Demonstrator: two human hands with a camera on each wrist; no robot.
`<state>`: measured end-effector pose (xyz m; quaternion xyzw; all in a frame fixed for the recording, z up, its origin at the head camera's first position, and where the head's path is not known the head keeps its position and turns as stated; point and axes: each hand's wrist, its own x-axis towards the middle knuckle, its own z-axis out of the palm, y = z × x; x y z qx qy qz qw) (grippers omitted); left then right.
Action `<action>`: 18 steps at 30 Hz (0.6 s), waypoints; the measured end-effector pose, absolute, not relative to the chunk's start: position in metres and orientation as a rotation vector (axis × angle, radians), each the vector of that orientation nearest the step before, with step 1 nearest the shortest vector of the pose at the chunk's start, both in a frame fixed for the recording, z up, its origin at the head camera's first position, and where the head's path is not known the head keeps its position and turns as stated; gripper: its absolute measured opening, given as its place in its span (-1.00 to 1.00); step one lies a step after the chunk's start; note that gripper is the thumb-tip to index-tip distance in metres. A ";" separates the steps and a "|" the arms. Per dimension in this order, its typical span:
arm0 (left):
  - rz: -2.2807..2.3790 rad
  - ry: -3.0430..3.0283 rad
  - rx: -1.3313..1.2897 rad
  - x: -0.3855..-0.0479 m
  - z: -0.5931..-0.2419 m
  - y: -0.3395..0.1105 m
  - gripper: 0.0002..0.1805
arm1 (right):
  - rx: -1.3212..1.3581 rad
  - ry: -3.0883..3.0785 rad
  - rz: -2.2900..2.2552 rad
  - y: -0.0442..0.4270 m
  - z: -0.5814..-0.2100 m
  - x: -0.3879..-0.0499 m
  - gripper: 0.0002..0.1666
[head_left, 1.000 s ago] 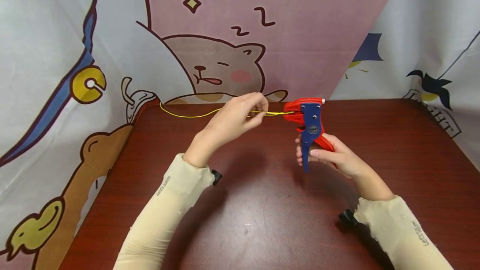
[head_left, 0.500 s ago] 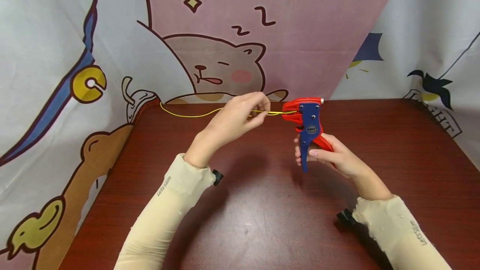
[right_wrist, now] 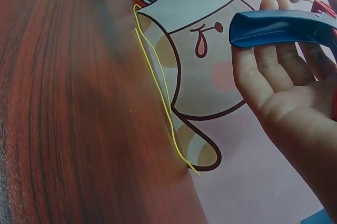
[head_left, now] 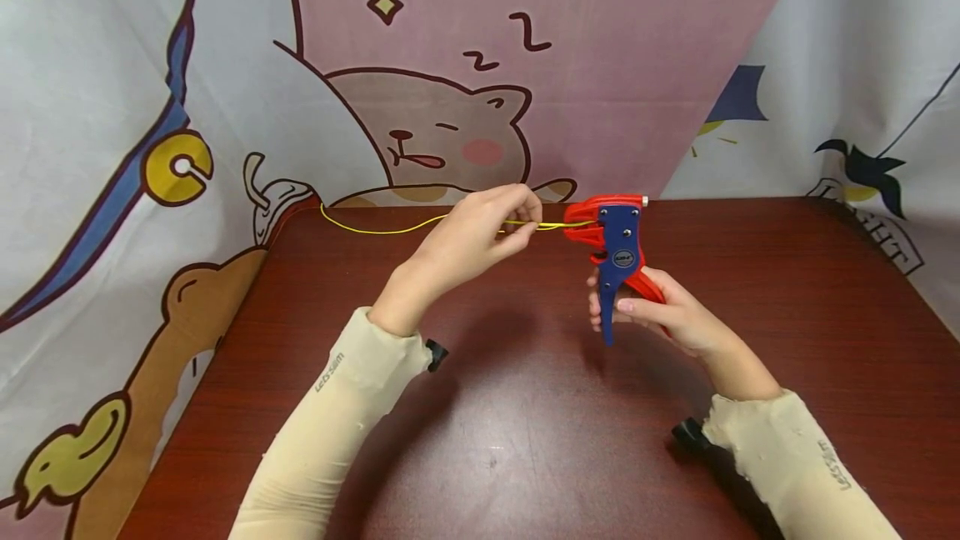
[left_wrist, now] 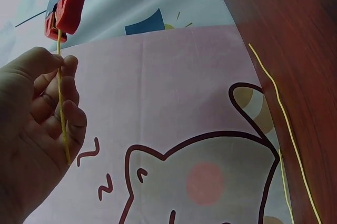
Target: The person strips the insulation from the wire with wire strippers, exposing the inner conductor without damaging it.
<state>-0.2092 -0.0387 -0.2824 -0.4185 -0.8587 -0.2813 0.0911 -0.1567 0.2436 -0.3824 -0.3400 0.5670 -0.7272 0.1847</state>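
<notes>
My left hand (head_left: 472,232) pinches a short yellow wire (left_wrist: 61,90) between thumb and fingertips. The wire's far end runs into the red jaws of a red and blue wire stripper (head_left: 621,236); how deep it sits there is hidden. My right hand (head_left: 678,311) grips the stripper by its handles, holding it above the table with its nose toward the left hand. In the right wrist view, the fingers (right_wrist: 276,74) curl around the blue handle (right_wrist: 284,27).
More yellow wire (head_left: 375,232) lies along the back of the dark red wooden table (head_left: 495,407), partly behind the left hand. A cartoon-printed cloth (head_left: 600,65) hangs close behind the table and along its left side.
The stripper and right hand shift slightly left early on, while the left hand drifts slightly right. Over the last half second both stay nearly still, with the same holds.
</notes>
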 end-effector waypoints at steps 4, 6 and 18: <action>-0.843 -2.548 -1.249 -0.209 -0.282 -0.039 -0.92 | -0.974 1.615 -2.052 0.242 -0.382 -0.155 -0.55; -0.843 -2.541 -1.253 -0.209 -0.281 -0.039 -0.92 | -0.968 1.628 -2.055 0.241 -0.382 -0.155 -0.57; -0.840 -2.536 -1.246 -0.209 -0.281 -0.038 -0.92 | -0.879 1.681 -2.058 0.235 -0.383 -0.152 -0.72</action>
